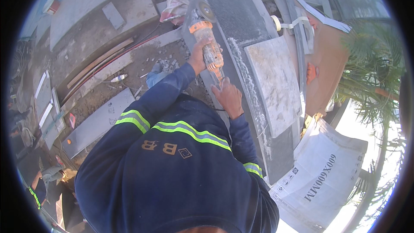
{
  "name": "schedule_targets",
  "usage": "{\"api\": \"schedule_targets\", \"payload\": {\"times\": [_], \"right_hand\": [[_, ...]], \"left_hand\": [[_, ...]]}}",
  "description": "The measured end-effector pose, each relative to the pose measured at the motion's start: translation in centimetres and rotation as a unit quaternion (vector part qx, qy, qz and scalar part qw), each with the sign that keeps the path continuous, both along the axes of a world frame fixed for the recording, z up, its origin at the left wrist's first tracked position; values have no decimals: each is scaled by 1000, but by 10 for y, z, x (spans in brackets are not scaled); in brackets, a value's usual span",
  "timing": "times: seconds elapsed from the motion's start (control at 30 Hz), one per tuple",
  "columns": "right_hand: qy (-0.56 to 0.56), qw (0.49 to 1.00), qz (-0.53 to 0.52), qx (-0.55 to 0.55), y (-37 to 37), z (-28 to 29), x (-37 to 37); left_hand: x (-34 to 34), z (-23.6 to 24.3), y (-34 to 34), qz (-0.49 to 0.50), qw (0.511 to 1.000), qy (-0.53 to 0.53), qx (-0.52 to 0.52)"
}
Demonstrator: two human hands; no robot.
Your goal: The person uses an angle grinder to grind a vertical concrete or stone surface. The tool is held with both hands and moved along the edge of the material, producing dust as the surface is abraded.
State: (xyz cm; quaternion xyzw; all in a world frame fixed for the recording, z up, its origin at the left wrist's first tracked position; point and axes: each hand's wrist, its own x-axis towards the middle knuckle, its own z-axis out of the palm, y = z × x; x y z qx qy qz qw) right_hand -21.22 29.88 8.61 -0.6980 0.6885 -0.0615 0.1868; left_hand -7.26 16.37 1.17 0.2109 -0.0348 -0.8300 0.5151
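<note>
Wearing navy jacket [181, 185] with yellow-grey reflective bands. Gripping rear handle of dusty orange angle grinder [210, 54] with right hand [230, 98], fingers closed on it. Clasping grinder body with left hand [199, 56], farther forward, fingers wrapped round. Holding grinder out ahead, over long dark grey ledge [243, 23], with disc [207, 12] at far end. Can't tell contact between disc and ledge, too hazy. Just right of right forearm, on ledge: pale rough-faced tile [276, 86]. Near on right: white printed sheet [310, 168]. On left, out on dirt: grey slab [101, 121], then small bottle [118, 78]. Farther right: palm fronds [371, 69]. Past left hand: crumpled sack [176, 5]. Far upper left: red-and-white bucket [51, 5].
</note>
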Motion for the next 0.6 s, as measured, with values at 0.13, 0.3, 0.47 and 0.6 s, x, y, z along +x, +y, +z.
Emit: {"api": "schedule_targets", "payload": {"times": [0.13, 0.3, 0.47, 0.6], "right_hand": [[3, 1000, -6, 16, -10, 1, 0], [-21, 1000, 1, -10, -20, -10, -2], [-5, 1000, -5, -3, -23, -12, 0], [-10, 1000, -10, -5, -19, -10, 0]], "left_hand": [[-2, 5, -6, 8, 1000, -7, 0], [-2, -9, -22, 8, 1000, -7, -20], [-4, -17, -27, 10, 1000, 3, -16], [-3, -9, -22, 6, 1000, -20, -5]]}}
